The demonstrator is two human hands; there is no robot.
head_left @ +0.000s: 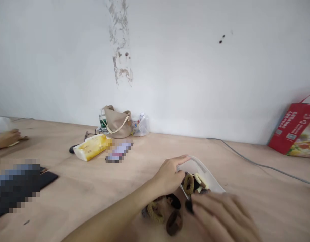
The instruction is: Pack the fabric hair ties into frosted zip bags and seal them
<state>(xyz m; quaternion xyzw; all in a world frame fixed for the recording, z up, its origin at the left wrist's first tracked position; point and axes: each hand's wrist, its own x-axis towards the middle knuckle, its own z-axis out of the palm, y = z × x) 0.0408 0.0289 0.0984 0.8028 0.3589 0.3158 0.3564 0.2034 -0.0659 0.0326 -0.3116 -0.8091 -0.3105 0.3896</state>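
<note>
My left hand (170, 173) grips the far left rim of a white plastic box (212, 176), thumb inside and fingers stretched along the edge. Brown, cream and dark hair ties (188, 184) lie in the box. Over its near edge is my right hand (222, 215), smeared by motion, with a black hair tie (189, 205) at its fingertips. Between my forearms, several loose hair ties rest on the table: a tan one (155, 212), a brown one (174, 223) and a black one (174, 201). Part of the box is hidden behind my right hand.
On the wooden table (94, 188) are a yellow tissue pack (93, 148), a phone (118, 152), a beige handbag (118, 122) and a red printed bag (293, 129). A grey cable (248, 159) runs along the right. Another person's hand (7, 138) is at far left.
</note>
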